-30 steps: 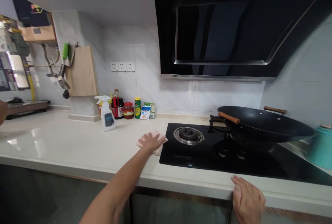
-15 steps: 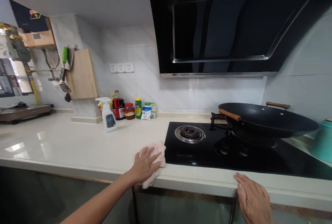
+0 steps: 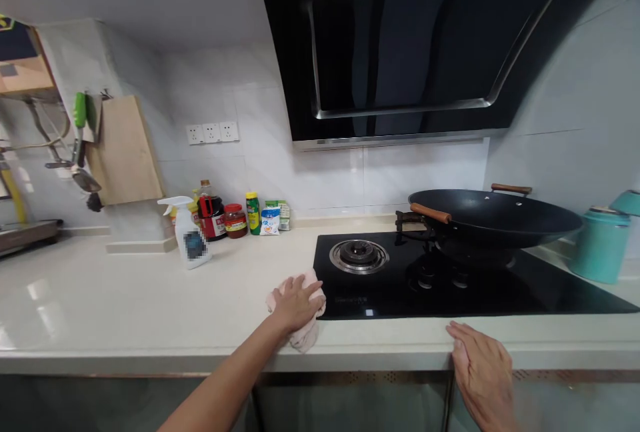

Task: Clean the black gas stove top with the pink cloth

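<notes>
My left hand [image 3: 296, 307] presses down on a pale pink cloth [image 3: 306, 337], bunched under its palm and spread fingers. The cloth lies on the counter against the front left corner of the black gas stove [image 3: 395, 295], just touching its edge. My right hand [image 3: 481, 369] rests at the front edge of the counter, below the stove, its fingers stretched out and holding nothing. A white spray bottle [image 3: 186, 235] stands upright on the counter to the left of the cloth.
A large black wok [image 3: 500, 219] sits on the stove's right burner. Along the wall stand a dark sauce bottle [image 3: 212, 219], a red-lidded jar [image 3: 235, 221], a green shaker [image 3: 253, 215] and small packets [image 3: 271, 222]. A teal canister [image 3: 600, 245] is at right. The range hood [image 3: 400, 59] hangs above.
The view has swung slightly right. My left hand has slid the cloth a little away from the counter's front edge, along the stove's corner. My right hand stays at the edge.
</notes>
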### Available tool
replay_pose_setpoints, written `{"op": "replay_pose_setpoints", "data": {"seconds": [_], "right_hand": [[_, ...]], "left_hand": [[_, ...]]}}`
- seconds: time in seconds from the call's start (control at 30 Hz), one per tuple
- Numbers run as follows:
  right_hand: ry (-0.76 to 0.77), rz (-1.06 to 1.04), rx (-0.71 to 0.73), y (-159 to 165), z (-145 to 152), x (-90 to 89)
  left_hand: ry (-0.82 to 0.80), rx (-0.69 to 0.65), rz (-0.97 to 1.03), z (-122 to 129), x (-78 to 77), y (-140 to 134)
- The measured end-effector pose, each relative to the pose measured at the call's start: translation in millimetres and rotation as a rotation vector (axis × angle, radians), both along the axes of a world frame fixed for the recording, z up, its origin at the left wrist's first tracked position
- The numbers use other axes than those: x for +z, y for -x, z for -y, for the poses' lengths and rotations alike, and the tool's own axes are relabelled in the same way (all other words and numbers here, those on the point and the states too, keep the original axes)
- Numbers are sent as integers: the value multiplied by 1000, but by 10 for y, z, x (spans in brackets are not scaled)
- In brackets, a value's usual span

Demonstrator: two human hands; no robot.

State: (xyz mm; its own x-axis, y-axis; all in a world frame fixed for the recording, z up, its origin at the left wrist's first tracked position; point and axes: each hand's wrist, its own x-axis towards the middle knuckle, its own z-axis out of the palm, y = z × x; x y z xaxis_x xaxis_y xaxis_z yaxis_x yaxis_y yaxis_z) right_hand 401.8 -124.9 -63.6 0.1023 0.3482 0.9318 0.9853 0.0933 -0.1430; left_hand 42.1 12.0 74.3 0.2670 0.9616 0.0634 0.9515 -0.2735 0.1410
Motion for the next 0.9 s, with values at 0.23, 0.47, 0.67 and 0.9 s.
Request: {"op": "replay_pose_setpoints", "data": {"seconds": [0.23,0.47,0.67,0.9], "right_hand": [[28,20,26,-22,37,21],[60,14,44,-77,44,-25],[43,41,55,-77,53,-9],[36,53,53,-91,66,12]], "left_hand": [[-13,116,55,-632,74,-161],[-93,76,38,-592,32,-122],[-123,-44,-34,27,-82,166],[-92,-102,-42,610,-98,653]]}}
